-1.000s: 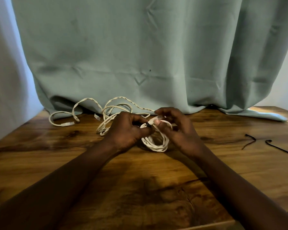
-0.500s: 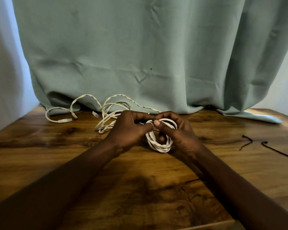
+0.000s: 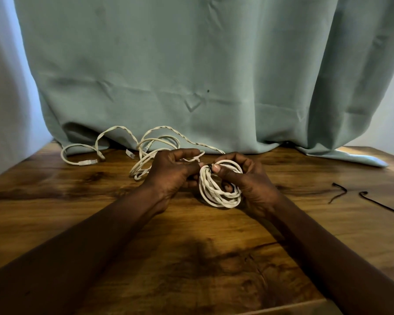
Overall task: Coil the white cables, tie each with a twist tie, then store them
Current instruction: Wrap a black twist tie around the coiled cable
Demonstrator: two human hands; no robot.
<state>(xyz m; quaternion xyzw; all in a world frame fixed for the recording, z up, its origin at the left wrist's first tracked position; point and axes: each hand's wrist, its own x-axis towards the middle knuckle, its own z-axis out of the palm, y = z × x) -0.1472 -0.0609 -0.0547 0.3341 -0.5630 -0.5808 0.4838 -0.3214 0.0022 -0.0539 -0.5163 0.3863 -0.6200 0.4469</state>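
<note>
Holding a coiled white cable (image 3: 221,194) upright low over the counter (image 3: 191,258), the right hand (image 3: 253,187) has its grip clamped on the coil: fingers curled through the loop, thumb pressed on a black twist tie (image 3: 208,165) at the coil's top. Can't tell if the coil's bottom touches the wood. Left hand (image 3: 171,173) sits just beside the coil's left edge, its grip pinched together on the tie. Loose white cables (image 3: 146,153) lie tangled behind the left hand, by the teal curtain (image 3: 191,76), with one plug end (image 3: 88,161) far left. Spare black ties (image 3: 341,188) lie well apart on the right
</note>
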